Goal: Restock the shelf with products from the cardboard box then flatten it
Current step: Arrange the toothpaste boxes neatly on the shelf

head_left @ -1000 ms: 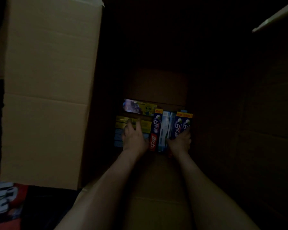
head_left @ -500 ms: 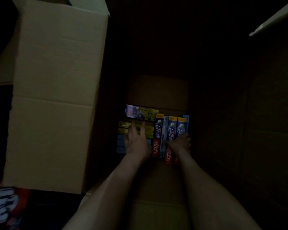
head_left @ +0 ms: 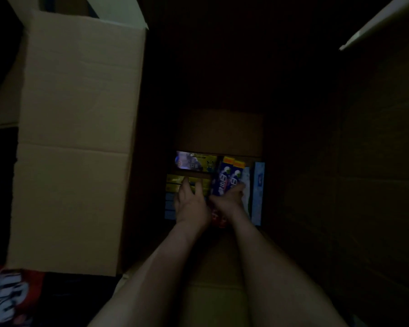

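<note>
Head view, cardboard box: open; products at its dim bottom, frame centre.
Left hand: fingers straight, resting on yellow cartons.
Right hand: curled round blue cartons.
Technique: lift both squeezed together, straight up, steadying neighbours.

The cardboard box was plain brown corrugated board, matt, and smooth apart from its fold creases. The toothpaste cartons inside it were printed paperboard with a slight gloss. The yellow-and-purple carton beside them caught the light with a brighter sheen.
</note>
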`<action>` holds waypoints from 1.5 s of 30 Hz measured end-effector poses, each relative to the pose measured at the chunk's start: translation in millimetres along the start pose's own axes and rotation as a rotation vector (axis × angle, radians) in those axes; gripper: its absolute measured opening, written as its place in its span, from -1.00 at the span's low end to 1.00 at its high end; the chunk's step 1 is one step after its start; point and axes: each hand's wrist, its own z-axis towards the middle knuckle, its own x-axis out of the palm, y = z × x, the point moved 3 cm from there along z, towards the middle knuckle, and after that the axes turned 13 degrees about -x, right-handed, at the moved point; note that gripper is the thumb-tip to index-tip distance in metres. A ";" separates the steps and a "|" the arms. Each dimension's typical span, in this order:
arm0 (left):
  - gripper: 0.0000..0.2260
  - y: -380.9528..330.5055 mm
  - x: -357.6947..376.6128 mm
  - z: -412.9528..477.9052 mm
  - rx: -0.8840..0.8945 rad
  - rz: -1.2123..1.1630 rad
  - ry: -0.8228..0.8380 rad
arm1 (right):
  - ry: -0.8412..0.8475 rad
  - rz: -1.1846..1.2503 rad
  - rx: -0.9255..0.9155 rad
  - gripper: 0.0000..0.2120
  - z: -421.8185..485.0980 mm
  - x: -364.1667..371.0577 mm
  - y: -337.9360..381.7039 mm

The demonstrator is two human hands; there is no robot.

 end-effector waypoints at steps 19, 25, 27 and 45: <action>-0.45 23.6 6.0 24.0 -0.178 -0.179 0.123 | -0.027 -0.389 -0.153 -0.30 38.7 18.6 -0.5; -0.43 17.5 4.4 22.1 -0.162 -0.212 0.103 | -0.079 -0.424 -0.119 -0.52 44.2 15.8 -7.8; -0.42 18.1 6.2 20.5 -0.159 -0.213 0.103 | -0.106 -0.386 -0.156 -0.49 37.8 13.2 -8.2; -0.10 8.7 6.8 16.5 -0.030 0.000 0.044 | 0.147 -0.239 -0.316 -0.41 13.1 8.3 37.2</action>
